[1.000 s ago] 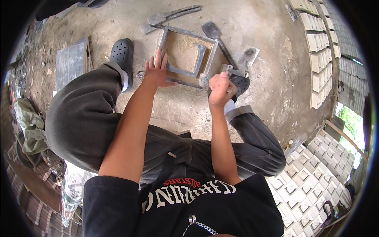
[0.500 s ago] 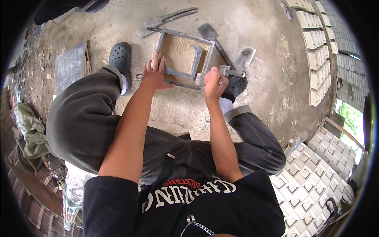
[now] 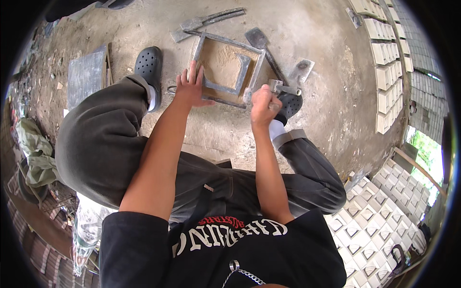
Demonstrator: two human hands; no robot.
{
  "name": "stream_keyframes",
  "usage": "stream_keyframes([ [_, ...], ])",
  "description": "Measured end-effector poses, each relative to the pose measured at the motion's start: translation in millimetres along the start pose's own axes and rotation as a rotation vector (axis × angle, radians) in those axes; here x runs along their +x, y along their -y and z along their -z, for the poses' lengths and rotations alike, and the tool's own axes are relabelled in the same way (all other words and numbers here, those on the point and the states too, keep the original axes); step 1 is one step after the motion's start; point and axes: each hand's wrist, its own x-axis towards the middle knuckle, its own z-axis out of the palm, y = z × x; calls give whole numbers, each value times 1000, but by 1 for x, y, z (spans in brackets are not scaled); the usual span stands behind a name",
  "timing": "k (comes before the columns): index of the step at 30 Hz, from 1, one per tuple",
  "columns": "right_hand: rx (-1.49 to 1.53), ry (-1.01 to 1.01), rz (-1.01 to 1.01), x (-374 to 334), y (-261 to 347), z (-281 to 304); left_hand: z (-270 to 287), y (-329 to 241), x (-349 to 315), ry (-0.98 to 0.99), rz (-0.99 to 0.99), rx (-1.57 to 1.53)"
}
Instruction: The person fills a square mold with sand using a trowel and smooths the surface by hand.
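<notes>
A metal-edged square mould frame (image 3: 263, 60) lies on the floor between my feet, with sandy powder (image 3: 225, 55) inside. Within it sits a grey L-shaped insert (image 3: 239, 81). My left hand (image 3: 191, 89) rests with fingers spread on the frame's near left corner. My right hand (image 3: 263, 106) is closed around the short handle of what looks like a small hammer (image 3: 247, 96). Its pale head is at the frame's near right corner; whether it touches cannot be told. Just right of that fist is a metal tool with a tubular grip (image 3: 289, 90), by my right shoe.
Long-handled flat tools (image 3: 192, 24) lie beyond the frame, and a flat-bladed scraper (image 3: 257, 38) to its right. Beside that is a small plate (image 3: 302, 70). A grey board (image 3: 87, 77) stands at left. Rows of pale moulded blocks (image 3: 385, 77) line the right, with more (image 3: 370, 225) at lower right.
Both hands stay at the frame, the left one still spread on its corner. The right fist and hammer have shifted slightly right and nearer to me. The whole view has moved slightly.
</notes>
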Motion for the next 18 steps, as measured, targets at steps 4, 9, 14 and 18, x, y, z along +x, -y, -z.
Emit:
stream_keyframes([
  [4,-200,44,-76,4,0,-7,2,-3,0,15,11,5],
  [9,29,-16,-11,-4,-11,7,6,-2,-1,2,6,16],
  [14,-102,-7,-38,0,-5,-7,5,-1,-2,15,16,22],
  [18,50,-104,37,-10,-16,3,5,-1,-1,-21,5,19],
])
